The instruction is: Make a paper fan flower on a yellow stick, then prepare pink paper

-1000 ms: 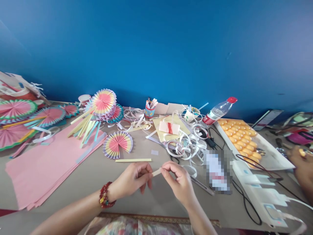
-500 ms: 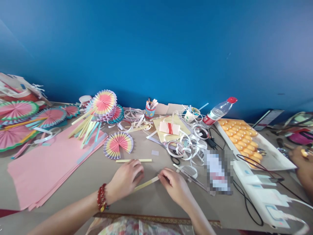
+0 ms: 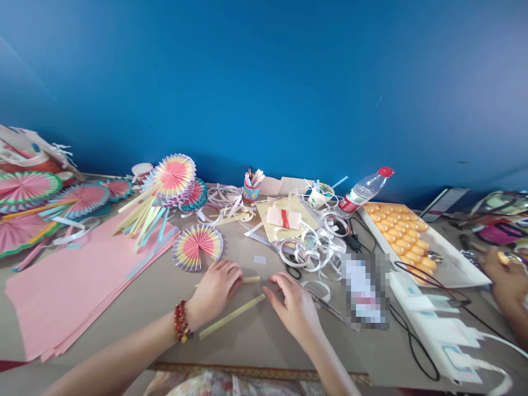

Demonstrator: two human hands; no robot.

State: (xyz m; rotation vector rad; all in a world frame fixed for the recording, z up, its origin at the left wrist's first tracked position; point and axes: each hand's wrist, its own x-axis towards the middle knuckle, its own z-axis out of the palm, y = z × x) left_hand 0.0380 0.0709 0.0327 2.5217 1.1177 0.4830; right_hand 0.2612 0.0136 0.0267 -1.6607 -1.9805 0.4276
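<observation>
On the grey table, my left hand [image 3: 216, 291], with a red bead bracelet at the wrist, bends over a pale yellow paper strip [image 3: 251, 279]. Its fingertips come down on the strip and hide the middle of it. A second yellow strip [image 3: 231, 317] lies slanted across the table in front of that hand. My right hand [image 3: 295, 305] is at this strip's upper right end, thumb and forefinger apart. Just behind my left hand lies a pleated paper fan [image 3: 198, 247] in pink, yellow and lilac, open in a wide round with a gap. A small white paper piece [image 3: 259, 259] is nearby.
Pink paper sheets [image 3: 74, 291] and a bundle of fans [image 3: 173, 176] are at left. Behind my right hand are white paper curls [image 3: 313, 247] and scissors [image 3: 293, 269]. Rightward stand a bottle [image 3: 365, 190], a tray [image 3: 457, 269], a power strip [image 3: 433, 324] and another person's hand [image 3: 505, 275].
My left hand has left the slanted strip and moved to the strip behind it, which has shifted slightly. My right thumb and forefinger have come apart, letting go of the slanted strip.
</observation>
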